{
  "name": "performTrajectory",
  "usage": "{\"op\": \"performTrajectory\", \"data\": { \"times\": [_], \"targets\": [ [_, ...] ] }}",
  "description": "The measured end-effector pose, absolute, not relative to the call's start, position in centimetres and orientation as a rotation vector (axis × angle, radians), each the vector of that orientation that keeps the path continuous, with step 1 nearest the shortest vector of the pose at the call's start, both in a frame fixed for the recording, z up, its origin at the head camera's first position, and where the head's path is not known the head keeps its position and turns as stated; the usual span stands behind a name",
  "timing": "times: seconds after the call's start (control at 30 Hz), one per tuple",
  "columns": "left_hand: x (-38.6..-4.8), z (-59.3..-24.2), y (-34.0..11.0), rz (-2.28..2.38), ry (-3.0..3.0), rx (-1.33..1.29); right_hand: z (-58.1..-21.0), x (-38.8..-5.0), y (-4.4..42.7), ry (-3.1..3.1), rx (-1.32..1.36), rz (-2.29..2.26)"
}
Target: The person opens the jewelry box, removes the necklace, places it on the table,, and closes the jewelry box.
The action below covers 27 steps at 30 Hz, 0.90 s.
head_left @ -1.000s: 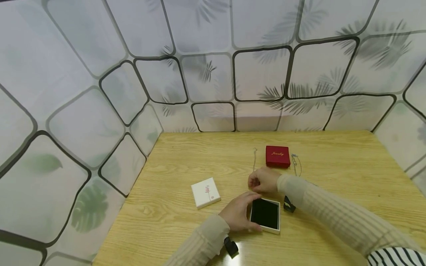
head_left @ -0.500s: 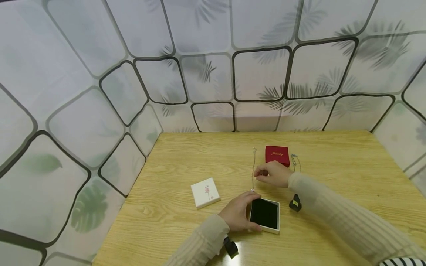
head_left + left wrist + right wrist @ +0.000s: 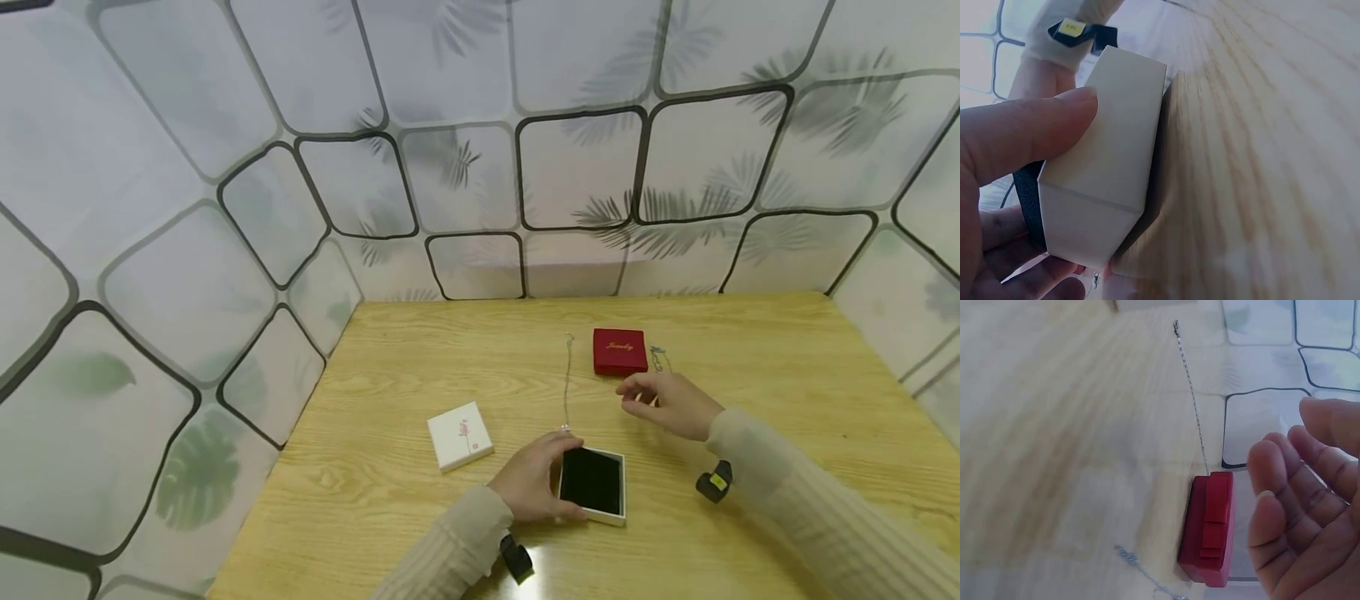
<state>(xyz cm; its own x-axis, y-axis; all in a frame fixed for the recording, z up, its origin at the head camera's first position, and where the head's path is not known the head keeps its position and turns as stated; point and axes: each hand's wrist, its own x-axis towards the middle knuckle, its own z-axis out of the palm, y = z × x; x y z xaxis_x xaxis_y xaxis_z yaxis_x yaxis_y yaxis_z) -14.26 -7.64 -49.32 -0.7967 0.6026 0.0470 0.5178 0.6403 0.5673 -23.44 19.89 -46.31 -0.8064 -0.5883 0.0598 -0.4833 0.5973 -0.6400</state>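
In the head view, my left hand (image 3: 531, 479) grips the near-left side of a small white box (image 3: 623, 492) with a black pad inside, lying on the table. The left wrist view shows the thumb pressed on the white side wall (image 3: 1107, 131), with other fingers on an adjoining side. My right hand (image 3: 675, 404) hovers over the table, fingers loosely bent and holding nothing. It is nearest to a red jewelry box (image 3: 619, 353) and a bunched bluish-silver chain (image 3: 658, 360). A thin silver necklace (image 3: 566, 379) lies stretched out beyond the white box.
A white lid (image 3: 461, 437) with a pink flower print lies left of the white box. The wooden table (image 3: 375, 358) meets patterned curtain walls (image 3: 472, 183) at the back and sides. Black camera straps sit on both wrists.
My right hand has moved away from the silver necklace, rightward to just in front of the red box. The necklace now lies in full view. My left hand stays on the white box.
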Motion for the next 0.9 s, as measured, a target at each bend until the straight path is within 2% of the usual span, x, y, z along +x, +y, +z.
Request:
{"op": "performTrajectory", "data": {
  "times": [0.3, 0.67, 0.9],
  "targets": [
    [-13.9, -49.6, -8.6, 0.907, 2.705, 0.928, -46.8, -20.7, 20.2, 2.542, -0.947, -1.003],
    [-13.5, -49.5, -9.5, 0.896, 2.753, 0.911, -47.5, -16.9, 17.6, 2.453, -1.026, -0.89],
    [-13.4, -49.3, -9.6, 0.877, 2.754, 0.855, -48.3, -15.7, 16.4, 2.487, -1.095, -0.826]
  ]
}}
